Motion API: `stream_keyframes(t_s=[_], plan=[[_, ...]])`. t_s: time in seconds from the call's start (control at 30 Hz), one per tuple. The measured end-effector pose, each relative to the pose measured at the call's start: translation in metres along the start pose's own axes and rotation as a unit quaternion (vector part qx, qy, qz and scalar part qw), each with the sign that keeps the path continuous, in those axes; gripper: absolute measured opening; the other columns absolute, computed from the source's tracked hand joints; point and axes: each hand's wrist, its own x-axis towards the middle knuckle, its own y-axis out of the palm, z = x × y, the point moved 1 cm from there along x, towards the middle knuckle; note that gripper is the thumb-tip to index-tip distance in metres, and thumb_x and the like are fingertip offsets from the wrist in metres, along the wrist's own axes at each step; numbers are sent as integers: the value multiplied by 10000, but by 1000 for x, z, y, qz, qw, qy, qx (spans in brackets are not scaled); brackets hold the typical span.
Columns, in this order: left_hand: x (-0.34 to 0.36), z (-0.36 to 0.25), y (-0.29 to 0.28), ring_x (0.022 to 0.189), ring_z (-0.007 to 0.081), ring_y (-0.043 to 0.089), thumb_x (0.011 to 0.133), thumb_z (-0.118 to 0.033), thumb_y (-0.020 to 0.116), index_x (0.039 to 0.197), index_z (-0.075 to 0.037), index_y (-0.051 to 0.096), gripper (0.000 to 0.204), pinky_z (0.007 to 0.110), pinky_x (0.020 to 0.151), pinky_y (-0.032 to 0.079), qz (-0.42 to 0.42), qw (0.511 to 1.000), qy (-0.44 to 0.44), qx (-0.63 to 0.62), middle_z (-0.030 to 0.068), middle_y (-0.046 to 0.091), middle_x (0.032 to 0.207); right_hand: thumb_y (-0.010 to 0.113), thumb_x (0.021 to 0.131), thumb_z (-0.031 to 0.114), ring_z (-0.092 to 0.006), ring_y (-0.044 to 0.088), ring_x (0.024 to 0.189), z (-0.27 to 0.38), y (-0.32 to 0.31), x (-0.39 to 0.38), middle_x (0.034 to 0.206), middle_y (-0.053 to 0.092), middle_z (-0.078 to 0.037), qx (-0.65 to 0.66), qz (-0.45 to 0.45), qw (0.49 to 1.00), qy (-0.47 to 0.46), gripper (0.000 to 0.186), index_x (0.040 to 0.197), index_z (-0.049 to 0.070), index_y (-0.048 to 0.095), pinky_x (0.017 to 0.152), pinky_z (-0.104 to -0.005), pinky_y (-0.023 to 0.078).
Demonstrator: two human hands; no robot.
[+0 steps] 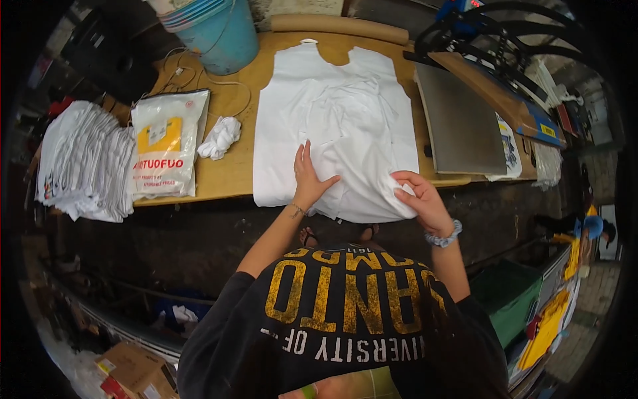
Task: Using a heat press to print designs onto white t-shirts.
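A white sleeveless garment lies spread on the table, its neck end away from me. Its lower middle is rumpled and hangs over the table's near edge. My left hand rests on the lower left part of the cloth with thumb and fingers spread apart. At the lower right, my right hand pinches the garment's loose edge between thumb and fingers, and the cloth is lifted into folds there. Whether the rumpled part is a second layer or the same piece, I cannot tell.
The yellowish wooden table carries a stack of folded white garments, a plastic bag with something yellow, and a crumpled white cloth. Blue buckets and a cardboard roll stand behind. A grey flat board lies right.
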Motion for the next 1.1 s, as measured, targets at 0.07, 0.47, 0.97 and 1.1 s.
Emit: stream_keyframes(t_s=[0.07,0.47,0.97,1.1], plan=[[15,-14,0,1268,355,358,735,-238,762,1364,-20,358,779,440,1045,306,76,994,28,68,217,388,1360,592,904,57,-109,553,1018,43,2,-26,1101,620,-58,-18,25,999,10,302,1196,-12,552,900,-241,428],[60,-139,-32,1107,132,491,893,-297,636,1352,24,384,615,249,960,378,643,732,-147,-171,96,544,1223,662,791,62,-107,516,1028,119,-121,-183,1151,523,-30,-211,-176,959,-62,522,1277,38,475,885,-226,402],[-1,-131,6,1129,224,573,965,-523,384,1260,31,524,643,345,974,443,378,593,-439,-559,137,591,1236,552,947,170,-193,622,1004,-25,-175,-259,1114,629,-103,230,-331,909,-110,307,1187,-20,535,885,-330,493],[32,-102,-19,928,148,634,994,-415,401,1084,34,608,502,297,872,488,482,693,-379,-380,86,659,1073,561,942,155,-192,642,949,-21,-188,-260,1065,647,-92,188,-265,946,2,280,1158,-21,555,861,-322,506]])
